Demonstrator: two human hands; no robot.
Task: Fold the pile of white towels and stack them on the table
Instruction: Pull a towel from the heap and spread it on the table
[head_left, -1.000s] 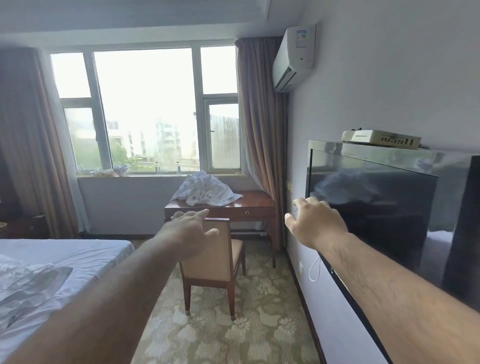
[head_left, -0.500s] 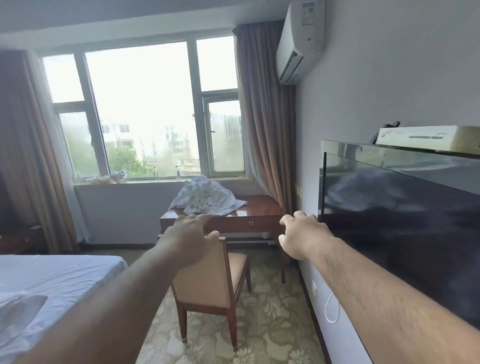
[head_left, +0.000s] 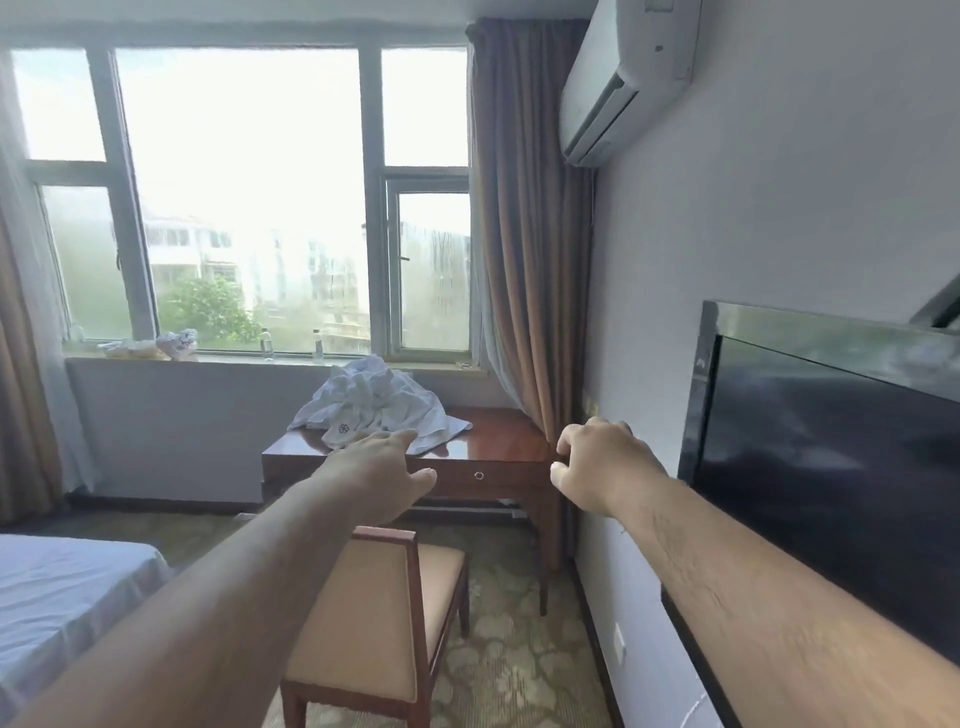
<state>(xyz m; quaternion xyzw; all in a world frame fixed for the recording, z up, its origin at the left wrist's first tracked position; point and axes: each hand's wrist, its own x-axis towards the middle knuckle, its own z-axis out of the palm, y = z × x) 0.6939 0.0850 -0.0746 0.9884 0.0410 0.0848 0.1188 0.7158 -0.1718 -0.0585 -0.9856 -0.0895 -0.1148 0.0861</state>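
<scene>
Hotel-type room: big window (head_left: 239, 197) across the far wall, brown curtain (head_left: 524, 234) at its right edge, AC unit (head_left: 623, 88) high on the right wall at 1 o'clock, dark TV screen (head_left: 831, 493) along that wall at 3 o'clock. Bed (head_left: 62, 597) with white sheet at 8 o'clock. Patterned carpet (head_left: 509, 665) underfoot.

Wooden bench (head_left: 488, 457) stands under the window sill, against the right wall, at 12 o'clock. Pile of white towels (head_left: 374, 410) sits on its left half, crumpled and unfolded, one piece showing a small dark logo. Right half of the top is bare polished wood. One drawer with a ring pull in the front.

Chair (head_left: 384, 623) with tan seat and back stands in front of the bench at 6 o'clock, back toward the camera.

Two small bottles (head_left: 266, 343) and some white packets (head_left: 171, 345) are on the sill at 11 o'clock.

Both arms are stretched forward. Left hand (head_left: 379, 473) is flat, fingers straight and pointing at the pile, holding nothing; it overlaps the bench edge in view, contact can't be judged. Right hand (head_left: 602, 467) has fingers loosely curled, palm down, holding nothing, in line with the bench's right end near the curtain.
</scene>
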